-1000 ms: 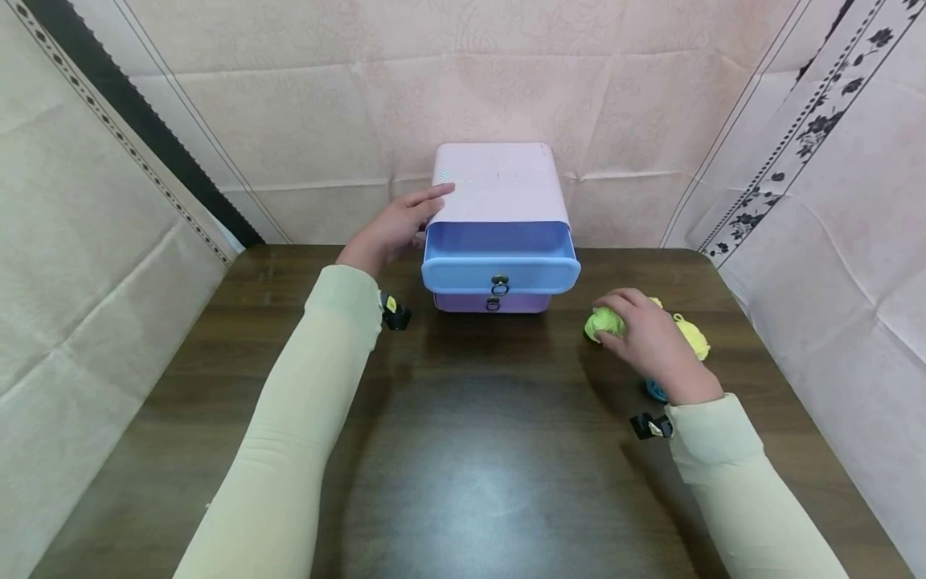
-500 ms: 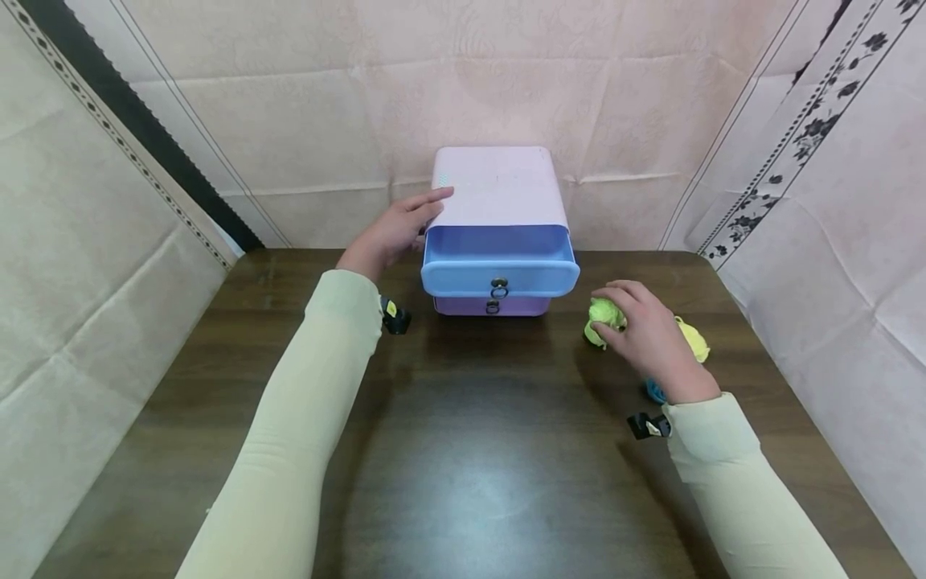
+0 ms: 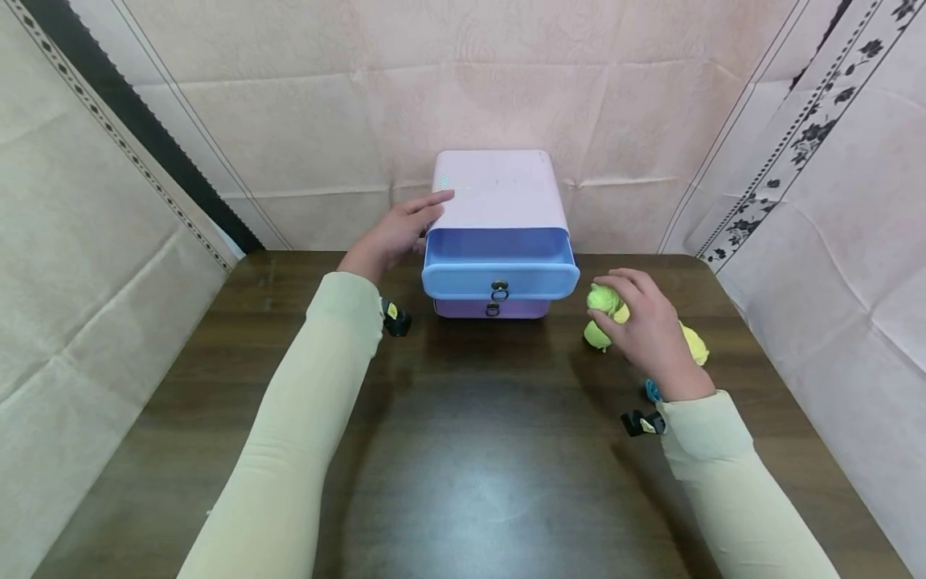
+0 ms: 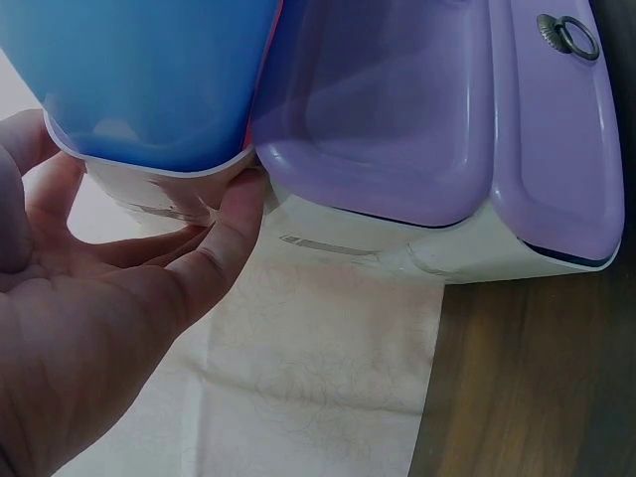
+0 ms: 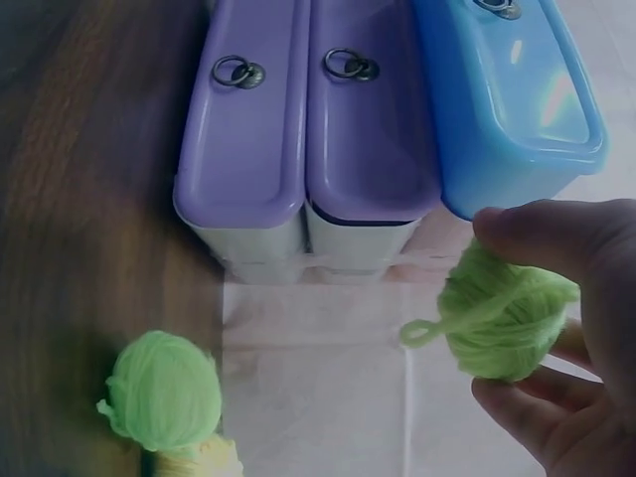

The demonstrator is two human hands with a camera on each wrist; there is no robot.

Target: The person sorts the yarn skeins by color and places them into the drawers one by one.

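My left hand [image 3: 394,237] rests on a small drawer cabinet [image 3: 499,189] with a pale top, fingers extended over its upper left edge. In the left wrist view its fingertips touch the white casing beside the blue drawer. The blue drawer [image 3: 499,280] stands pulled out, with a ring pull on its front. To the right of the cabinet, my right hand [image 3: 651,330] holds a light green yarn ball [image 5: 507,313] between thumb and fingers, raised above the table. A second green yarn ball [image 5: 164,391] lies below it, beside a yellow yarn ball [image 5: 204,459].
Under the blue drawer are two purple drawers [image 5: 373,129], both pushed in. Another yellow ball [image 3: 694,344] lies right of my right hand, and a blue item [image 3: 653,391] shows by the wrist. Cloth wall coverings [image 3: 289,137] enclose the dark wooden table [image 3: 463,450].
My right hand has lifted the green yarn ball slightly up and away, uncovering the second green ball and some yellow beneath. The left hand stays on the cabinet.
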